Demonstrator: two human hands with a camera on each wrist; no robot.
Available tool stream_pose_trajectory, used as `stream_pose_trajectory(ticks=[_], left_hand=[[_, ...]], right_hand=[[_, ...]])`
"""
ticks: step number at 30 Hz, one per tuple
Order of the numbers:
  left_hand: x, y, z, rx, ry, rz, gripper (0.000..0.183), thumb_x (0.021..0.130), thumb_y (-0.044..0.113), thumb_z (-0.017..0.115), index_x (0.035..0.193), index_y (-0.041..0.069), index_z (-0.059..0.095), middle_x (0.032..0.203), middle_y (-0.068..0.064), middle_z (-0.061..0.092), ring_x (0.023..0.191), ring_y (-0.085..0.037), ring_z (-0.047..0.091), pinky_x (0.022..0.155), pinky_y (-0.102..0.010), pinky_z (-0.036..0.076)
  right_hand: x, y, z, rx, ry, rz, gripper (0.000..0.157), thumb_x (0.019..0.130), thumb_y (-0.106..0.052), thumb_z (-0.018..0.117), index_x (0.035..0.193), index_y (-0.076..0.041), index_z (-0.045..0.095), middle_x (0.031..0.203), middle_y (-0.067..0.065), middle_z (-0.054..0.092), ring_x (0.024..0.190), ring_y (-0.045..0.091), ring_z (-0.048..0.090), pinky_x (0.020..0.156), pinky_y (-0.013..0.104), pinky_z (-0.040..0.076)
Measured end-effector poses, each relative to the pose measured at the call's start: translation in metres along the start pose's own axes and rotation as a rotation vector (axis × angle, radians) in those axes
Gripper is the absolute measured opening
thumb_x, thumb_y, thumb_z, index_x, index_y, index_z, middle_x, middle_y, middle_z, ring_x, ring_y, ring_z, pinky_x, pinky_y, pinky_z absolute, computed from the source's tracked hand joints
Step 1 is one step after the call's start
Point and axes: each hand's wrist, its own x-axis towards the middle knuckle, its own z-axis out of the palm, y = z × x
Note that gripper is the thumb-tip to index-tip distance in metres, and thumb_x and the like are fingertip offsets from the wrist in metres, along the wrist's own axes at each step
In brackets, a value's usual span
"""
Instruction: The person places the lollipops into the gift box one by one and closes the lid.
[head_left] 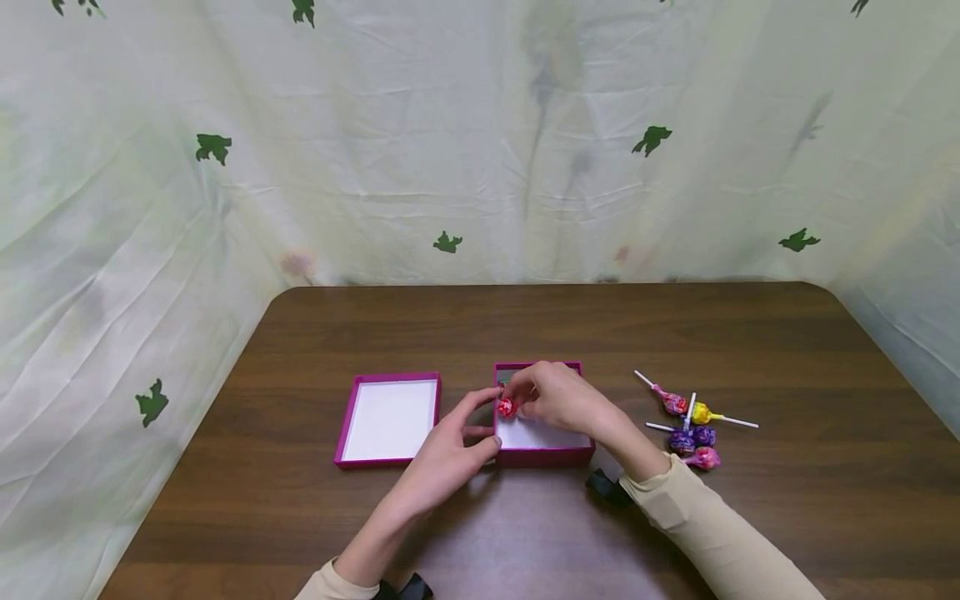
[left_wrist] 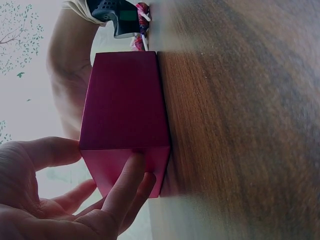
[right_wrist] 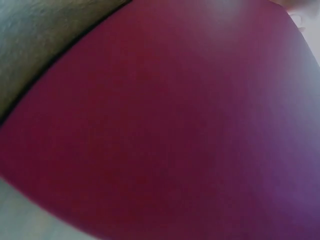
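A magenta box (head_left: 543, 457) with a pale inside stands on the table in front of me. My right hand (head_left: 558, 396) reaches over its rim and pinches a red lollipop (head_left: 507, 408) at the box's left inner side; the stick is hidden. A small green bit shows just behind the candy. My left hand (head_left: 450, 450) rests against the box's left side, its fingers extended. In the left wrist view, that hand's fingertips (left_wrist: 134, 162) touch the box wall (left_wrist: 125, 100). The box's magenta wall (right_wrist: 160, 120) fills most of the right wrist view.
Left of the box lies its matching lid (head_left: 390, 421), white inside face up. Several wrapped lollipops (head_left: 681, 442) lie in a loose pile to the right, sticks pointing various ways. A pale leaf-patterned curtain (head_left: 480, 150) hangs behind the brown table (head_left: 480, 325).
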Motion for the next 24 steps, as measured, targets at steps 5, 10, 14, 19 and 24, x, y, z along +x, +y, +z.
stream_pose_trajectory(ticks=[5, 10, 14, 19, 24], left_hand=[[0.000, 0.000, -0.001, -0.004, -0.004, 0.001, 0.056, 0.091, 0.014, 0.063, 0.144, 0.025, 0.047, 0.149, 0.000, 0.043, 0.114, -0.023, 0.060, 0.076, -0.037, 0.049], [-0.001, 0.000, 0.000, -0.010, -0.005, 0.005, 0.057, 0.091, 0.014, 0.063, 0.144, 0.025, 0.047, 0.149, 0.001, 0.043, 0.115, -0.024, 0.060, 0.077, -0.037, 0.049], [-0.001, 0.000, 0.000, -0.013, -0.002, 0.006, 0.057, 0.090, 0.014, 0.063, 0.144, 0.024, 0.047, 0.149, 0.000, 0.043, 0.115, -0.024, 0.060, 0.077, -0.037, 0.050], [-0.001, 0.000, 0.000, -0.018, 0.000, 0.011, 0.057, 0.090, 0.014, 0.063, 0.144, 0.024, 0.047, 0.148, 0.000, 0.044, 0.114, -0.024, 0.061, 0.077, -0.037, 0.050], [0.000, 0.000, 0.000, -0.017, -0.001, 0.014, 0.057, 0.090, 0.014, 0.063, 0.144, 0.024, 0.047, 0.148, 0.000, 0.043, 0.114, -0.024, 0.061, 0.077, -0.037, 0.050]], right_hand=[[0.001, -0.001, 0.004, -0.001, 0.046, 0.036, 0.024, 0.080, 0.006, 0.068, 0.090, -0.014, 0.073, 0.077, -0.005, 0.067, 0.072, 0.011, 0.058, 0.067, 0.031, 0.046], [0.002, -0.002, 0.010, -0.013, 0.107, 0.053, 0.022, 0.077, 0.007, 0.070, 0.085, -0.014, 0.071, 0.073, -0.005, 0.066, 0.069, 0.008, 0.057, 0.066, 0.030, 0.045], [0.002, -0.002, 0.011, -0.020, 0.126, 0.059, 0.020, 0.077, 0.006, 0.071, 0.083, -0.013, 0.070, 0.072, -0.004, 0.066, 0.067, 0.008, 0.057, 0.065, 0.029, 0.045], [0.002, -0.002, 0.011, -0.029, 0.129, 0.061, 0.019, 0.076, 0.005, 0.071, 0.083, -0.012, 0.070, 0.073, -0.003, 0.066, 0.067, 0.009, 0.057, 0.065, 0.029, 0.045], [0.002, -0.002, 0.012, -0.023, 0.114, 0.054, 0.019, 0.076, 0.005, 0.072, 0.084, -0.012, 0.070, 0.074, -0.003, 0.066, 0.068, 0.008, 0.058, 0.067, 0.030, 0.046]])
